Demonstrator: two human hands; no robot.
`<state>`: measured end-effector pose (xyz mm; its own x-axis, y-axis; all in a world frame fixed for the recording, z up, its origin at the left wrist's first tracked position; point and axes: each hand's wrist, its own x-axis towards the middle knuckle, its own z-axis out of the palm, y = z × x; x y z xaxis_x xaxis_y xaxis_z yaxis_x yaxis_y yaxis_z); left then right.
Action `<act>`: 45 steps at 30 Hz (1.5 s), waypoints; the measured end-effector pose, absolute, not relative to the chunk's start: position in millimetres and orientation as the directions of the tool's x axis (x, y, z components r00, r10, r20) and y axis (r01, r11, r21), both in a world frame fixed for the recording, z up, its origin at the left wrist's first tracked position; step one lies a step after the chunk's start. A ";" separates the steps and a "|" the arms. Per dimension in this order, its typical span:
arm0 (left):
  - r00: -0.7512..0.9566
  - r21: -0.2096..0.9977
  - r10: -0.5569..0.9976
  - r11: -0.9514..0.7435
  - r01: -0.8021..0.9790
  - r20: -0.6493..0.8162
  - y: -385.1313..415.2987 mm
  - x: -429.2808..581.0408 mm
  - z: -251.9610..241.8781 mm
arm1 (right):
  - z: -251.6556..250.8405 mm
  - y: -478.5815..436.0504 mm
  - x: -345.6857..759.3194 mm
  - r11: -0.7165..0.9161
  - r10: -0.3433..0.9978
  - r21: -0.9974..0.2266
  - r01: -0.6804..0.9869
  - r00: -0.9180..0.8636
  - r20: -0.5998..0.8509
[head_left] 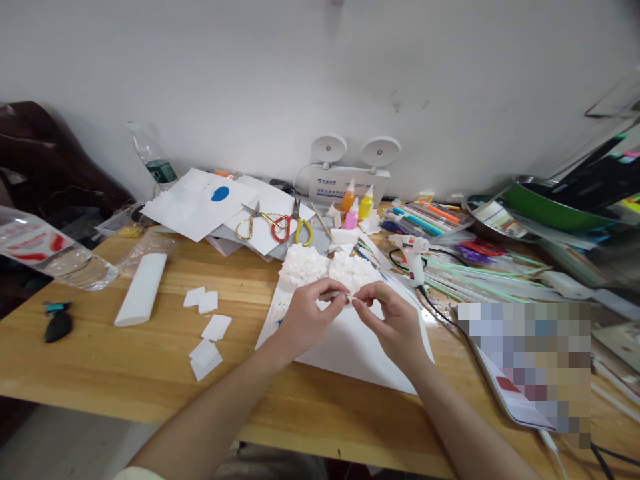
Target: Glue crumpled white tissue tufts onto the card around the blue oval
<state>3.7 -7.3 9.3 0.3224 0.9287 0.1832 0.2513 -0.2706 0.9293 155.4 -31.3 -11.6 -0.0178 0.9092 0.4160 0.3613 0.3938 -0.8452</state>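
My left hand [309, 312] and my right hand [389, 317] meet over a white paper sheet [350, 350] on the wooden table [120, 360]. Both pinch a small white piece of tissue [341, 297] between their fingertips. Just beyond the fingers lie two fluffy white tissue clusters [325, 267] on the sheet. Several small white paper squares [207, 330] lie to the left of my left hand.
A white glue gun [414, 257] with its cord stands right of the clusters. Scissors [280, 225], small paint bottles [357, 203], a tray of markers [425, 217] and straws [480, 277] crowd the back. A white foam strip [141, 289] and a plastic bottle [50, 253] lie left.
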 end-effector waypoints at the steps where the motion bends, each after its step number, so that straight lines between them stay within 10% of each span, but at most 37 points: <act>1: 0.324 0.927 0.927 -0.276 0.254 0.188 -7.4 3.8 9.2 | -11.9 -31.4 155.4 0.389 0.914 -0.853 0.348 -0.029 0.405; 45: 0.331 0.916 0.923 -0.291 0.274 0.194 -11.3 4.8 9.4 | -12.3 -31.5 153.4 0.380 0.901 -0.841 0.385 0.050 0.430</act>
<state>4.8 -11.3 9.4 0.3312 0.9234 0.1942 0.2744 -0.2912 0.9165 153.4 -31.5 -12.3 0.0503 0.9012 0.4305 0.3851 0.3802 -0.8409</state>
